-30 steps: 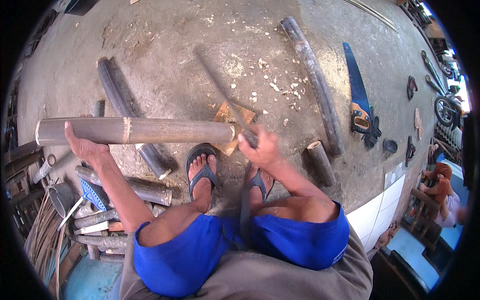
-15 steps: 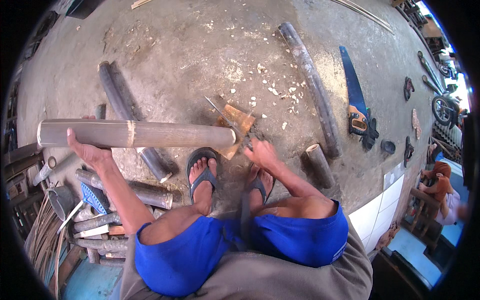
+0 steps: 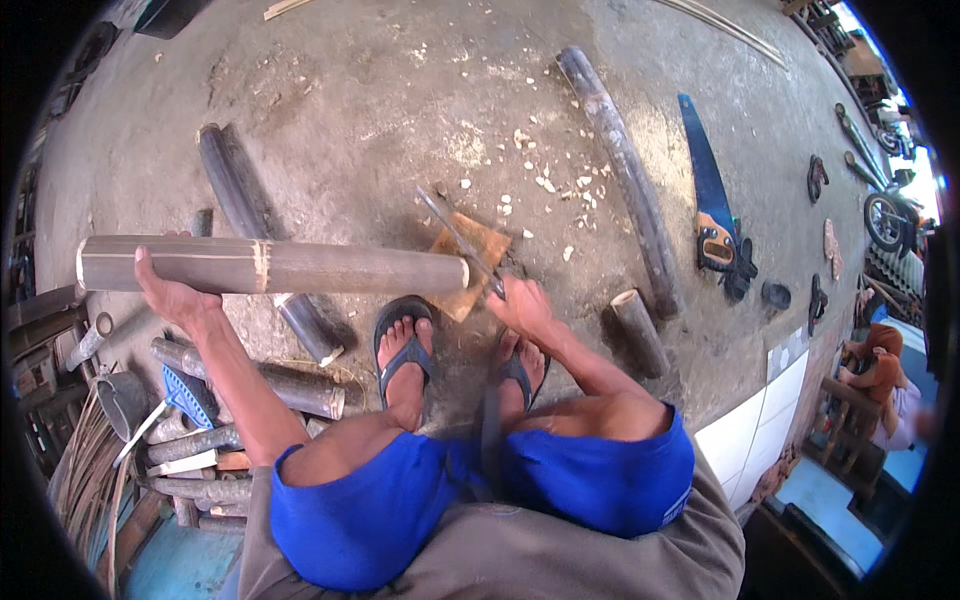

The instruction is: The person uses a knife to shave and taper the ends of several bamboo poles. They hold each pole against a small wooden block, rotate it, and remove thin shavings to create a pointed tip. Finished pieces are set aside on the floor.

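L hand point(image 3: 183, 298) holds bamboo point(image 3: 330, 268), R hand point(image 3: 525, 310) knife point(image 3: 459, 238)

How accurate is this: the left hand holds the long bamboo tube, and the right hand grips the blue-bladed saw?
Not quite: the right hand grips a knife; the saw lies on the floor, as the head view shows. The left hand does hold the long bamboo tube.

1. Place appeared to be an informal bamboo workshop with a worn concrete floor point(image 3: 350, 170).
2. Stock: a bamboo tube point(image 3: 350, 270) was held up; cut bamboo lengths point(image 3: 625, 170) lay around.
3. Tool noted: a handsaw point(image 3: 707, 165) lay on the floor at right.
4. Waste: pale chips point(image 3: 545, 184) and sawdust point(image 3: 661, 142) were scattered over the concrete.
5. Storage: short poles point(image 3: 205, 488) were stacked at lower left.
6. A motorcycle point(image 3: 884, 222) stood beyond, toward daylight.
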`<action>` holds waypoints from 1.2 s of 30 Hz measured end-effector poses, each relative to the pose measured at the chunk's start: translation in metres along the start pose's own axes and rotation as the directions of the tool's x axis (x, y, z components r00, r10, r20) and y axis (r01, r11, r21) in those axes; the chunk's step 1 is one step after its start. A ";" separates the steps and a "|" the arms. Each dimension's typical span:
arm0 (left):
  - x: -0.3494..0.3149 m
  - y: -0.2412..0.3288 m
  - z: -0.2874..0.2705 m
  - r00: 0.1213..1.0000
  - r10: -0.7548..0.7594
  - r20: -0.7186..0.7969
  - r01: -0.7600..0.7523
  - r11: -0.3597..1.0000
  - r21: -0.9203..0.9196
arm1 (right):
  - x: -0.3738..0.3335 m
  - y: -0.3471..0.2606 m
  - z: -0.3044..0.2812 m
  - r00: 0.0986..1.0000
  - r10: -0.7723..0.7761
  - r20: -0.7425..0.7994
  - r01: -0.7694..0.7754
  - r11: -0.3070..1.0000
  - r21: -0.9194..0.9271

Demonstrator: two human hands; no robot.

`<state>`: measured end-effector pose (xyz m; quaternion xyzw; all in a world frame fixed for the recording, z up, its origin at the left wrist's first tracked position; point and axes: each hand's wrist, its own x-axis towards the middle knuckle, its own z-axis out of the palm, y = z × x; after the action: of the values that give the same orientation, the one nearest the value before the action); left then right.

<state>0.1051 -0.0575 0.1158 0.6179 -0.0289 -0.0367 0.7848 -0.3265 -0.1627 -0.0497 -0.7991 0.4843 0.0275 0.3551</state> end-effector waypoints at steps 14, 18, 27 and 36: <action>-0.004 0.007 -0.009 0.990 -0.097 0.107 0.110 0.986 -0.128 | -0.008 0.002 -0.012 0.999 -0.026 0.022 0.024 0.997 0.078; -0.001 0.008 -0.009 0.999 -0.047 -0.023 0.044 0.989 -0.141 | -0.010 -0.052 -0.070 1.000 -0.030 0.008 0.027 0.973 0.229; -0.001 0.004 -0.001 1.000 -0.001 0.005 0.001 0.999 -0.045 | -0.009 0.015 -0.001 0.999 -0.051 0.015 0.049 0.996 0.077; 0.011 -0.004 -0.011 0.980 -0.045 0.195 0.081 0.980 -0.180 | -0.026 -0.051 -0.071 0.997 -0.035 -0.063 0.047 0.979 0.199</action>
<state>0.1171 -0.0487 0.1097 0.5357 -0.0806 -0.1230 0.8315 -0.3213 -0.1713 0.0405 -0.7697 0.4782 -0.0523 0.4197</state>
